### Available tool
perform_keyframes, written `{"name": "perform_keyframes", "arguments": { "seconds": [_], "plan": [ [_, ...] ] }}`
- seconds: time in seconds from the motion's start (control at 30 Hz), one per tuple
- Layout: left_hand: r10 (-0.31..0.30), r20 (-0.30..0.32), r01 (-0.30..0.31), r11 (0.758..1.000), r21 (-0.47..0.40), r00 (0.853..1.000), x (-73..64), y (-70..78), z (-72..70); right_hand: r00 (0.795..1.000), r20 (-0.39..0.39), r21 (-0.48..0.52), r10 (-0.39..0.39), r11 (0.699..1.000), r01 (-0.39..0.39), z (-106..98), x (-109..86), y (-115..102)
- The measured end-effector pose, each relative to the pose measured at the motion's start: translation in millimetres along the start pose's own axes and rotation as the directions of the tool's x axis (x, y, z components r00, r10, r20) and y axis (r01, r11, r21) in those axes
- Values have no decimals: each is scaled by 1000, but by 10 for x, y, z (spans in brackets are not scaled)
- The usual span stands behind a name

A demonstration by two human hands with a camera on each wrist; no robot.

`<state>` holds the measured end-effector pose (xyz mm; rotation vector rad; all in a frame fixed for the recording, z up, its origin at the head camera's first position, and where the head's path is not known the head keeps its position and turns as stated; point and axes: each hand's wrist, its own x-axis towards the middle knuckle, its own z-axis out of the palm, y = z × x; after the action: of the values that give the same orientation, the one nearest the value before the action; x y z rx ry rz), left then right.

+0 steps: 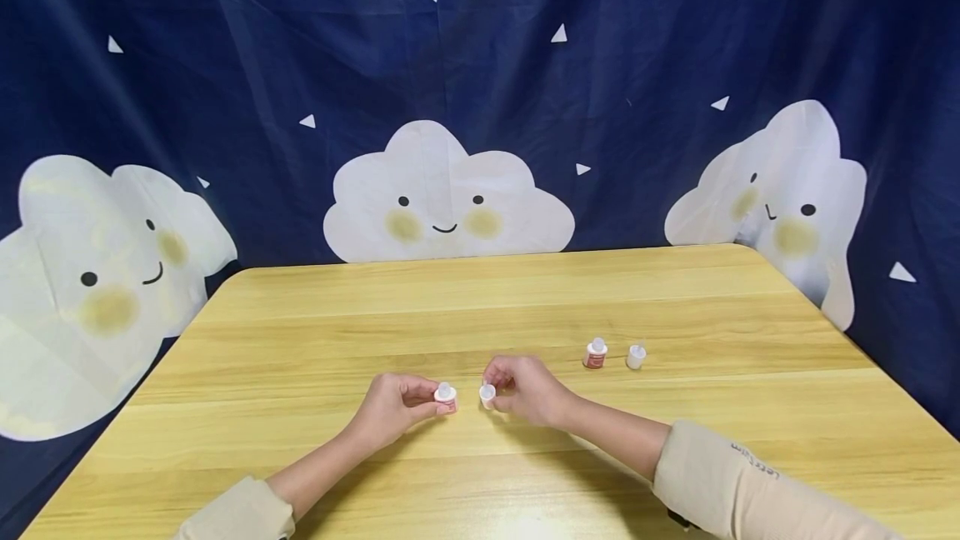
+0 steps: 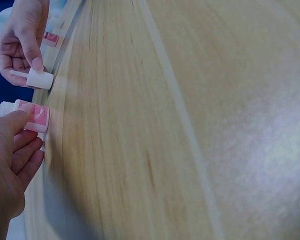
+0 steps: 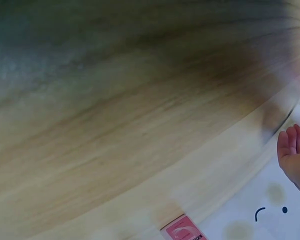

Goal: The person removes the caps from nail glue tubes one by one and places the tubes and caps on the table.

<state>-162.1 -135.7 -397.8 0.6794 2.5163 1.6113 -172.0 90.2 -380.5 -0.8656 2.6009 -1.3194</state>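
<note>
My left hand (image 1: 393, 411) pinches a small white bottle (image 1: 446, 401) with a pink label and a translucent top, thumb on one side and fingers on the other. In the left wrist view the label of this bottle (image 2: 38, 116) faces the camera. Just to its right, my right hand (image 1: 528, 390) holds a small white cap (image 1: 487, 396) between thumb and fingers. A thin white stem sticks out of the cap (image 2: 40, 79) in the left wrist view. Bottle and cap are close together but apart. The right hand (image 3: 297, 162) shows only at the edge of the right wrist view.
A second small bottle (image 1: 595, 356) with a red label and translucent top stands on the wooden table (image 1: 337, 315), right of the hands. Beside it is another white cap-like piece (image 1: 636, 357). A dark blue curtain (image 1: 495, 65) with white clouds hangs behind the table.
</note>
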Motion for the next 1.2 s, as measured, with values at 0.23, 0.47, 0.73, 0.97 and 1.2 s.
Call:
{"name": "perform_keyframes", "arguments": {
  "seconds": [0.23, 0.47, 0.73, 0.97, 1.2],
  "plan": [
    [-10, -2, 10, 1000, -6, 1000, -5, -2, 2, 1000, 6, 10, -2, 1000, 2, 6, 1, 2],
    [-9, 0, 9, 1000, -7, 1000, 2, -4, 0, 1000, 4, 15, -1, 1000, 1, 7, -1, 11],
    [-7, 4, 7, 1000, -11, 1000, 6, -14, -2, 1000, 1, 20, 2, 1000, -2, 11, -3, 20],
    [-43, -1, 43, 999, -5, 999, -4, -38, -10, 1000, 18, -27, -9, 1000, 10, -48, -41, 25],
    [-94, -48, 94, 995, 10, 994, -33, -10, -59, 1000, 0, -137, 8, 991, -7, -251, -146, 20]
  ]
}}
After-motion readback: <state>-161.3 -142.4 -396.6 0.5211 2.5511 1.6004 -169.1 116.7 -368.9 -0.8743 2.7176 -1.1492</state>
